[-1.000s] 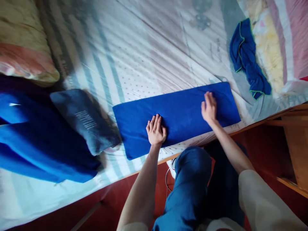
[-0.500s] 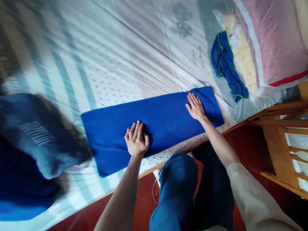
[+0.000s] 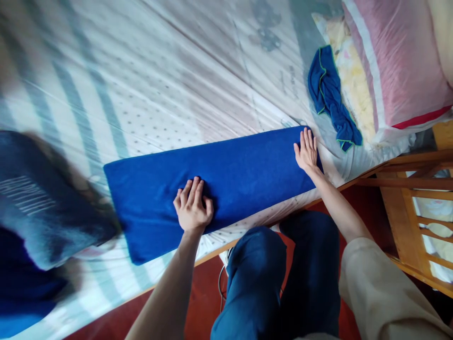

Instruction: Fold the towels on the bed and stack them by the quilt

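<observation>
A blue towel (image 3: 240, 174), folded into a long flat strip, lies along the near edge of the bed. My left hand (image 3: 193, 205) rests palm down on it, left of its middle, with fingers stretched out and small creases around them. Flat on the towel's right end lies my right hand (image 3: 307, 150), fingers extended and reaching close to the far right corner. Neither hand grips the fabric.
The bed sheet (image 3: 159, 85) is striped and dotted. A dark grey-blue folded cloth (image 3: 53, 203) lies at left over blue fabric (image 3: 28, 288). At right are a crumpled blue cloth (image 3: 329, 94) with green edging, a pink pillow (image 3: 406, 61) and a wooden bed frame (image 3: 406, 222).
My right hand has slid rightward over the towel to its right end, where the surface now looks smoother. My left hand stays at about the same spot on the towel.
</observation>
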`<state>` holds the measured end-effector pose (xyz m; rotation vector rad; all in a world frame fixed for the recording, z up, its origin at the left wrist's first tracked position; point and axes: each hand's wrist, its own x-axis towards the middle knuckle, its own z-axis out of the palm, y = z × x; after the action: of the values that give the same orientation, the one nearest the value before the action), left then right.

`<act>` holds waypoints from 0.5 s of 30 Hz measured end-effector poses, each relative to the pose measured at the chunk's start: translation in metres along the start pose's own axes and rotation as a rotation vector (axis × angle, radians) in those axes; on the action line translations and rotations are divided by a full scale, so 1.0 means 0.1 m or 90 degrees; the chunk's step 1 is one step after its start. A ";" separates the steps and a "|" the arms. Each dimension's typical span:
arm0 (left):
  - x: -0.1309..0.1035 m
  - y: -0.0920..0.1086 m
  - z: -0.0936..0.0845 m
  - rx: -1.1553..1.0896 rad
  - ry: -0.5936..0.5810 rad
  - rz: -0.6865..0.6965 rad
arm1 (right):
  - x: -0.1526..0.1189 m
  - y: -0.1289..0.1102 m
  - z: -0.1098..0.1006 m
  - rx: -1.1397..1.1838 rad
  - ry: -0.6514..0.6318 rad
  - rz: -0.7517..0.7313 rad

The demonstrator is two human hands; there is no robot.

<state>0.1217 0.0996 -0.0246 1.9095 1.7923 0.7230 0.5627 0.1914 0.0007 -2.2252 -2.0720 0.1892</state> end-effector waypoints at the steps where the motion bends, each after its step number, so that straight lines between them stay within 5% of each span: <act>1: 0.00 0.00 0.00 -0.004 -0.003 -0.002 | -0.15 -0.01 -0.03 0.004 -0.013 -0.016; 7: 0.00 -0.02 0.00 -0.023 -0.005 0.001 | -0.83 0.29 -0.20 0.035 -0.088 -0.030; 15: 0.00 -0.02 0.00 -0.020 -0.014 0.000 | -0.81 0.41 -0.16 0.026 -0.056 0.001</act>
<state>0.1201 0.1001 -0.0253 1.8894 1.7582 0.7228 0.6006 0.1081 0.0126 -2.2338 -2.0898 0.3323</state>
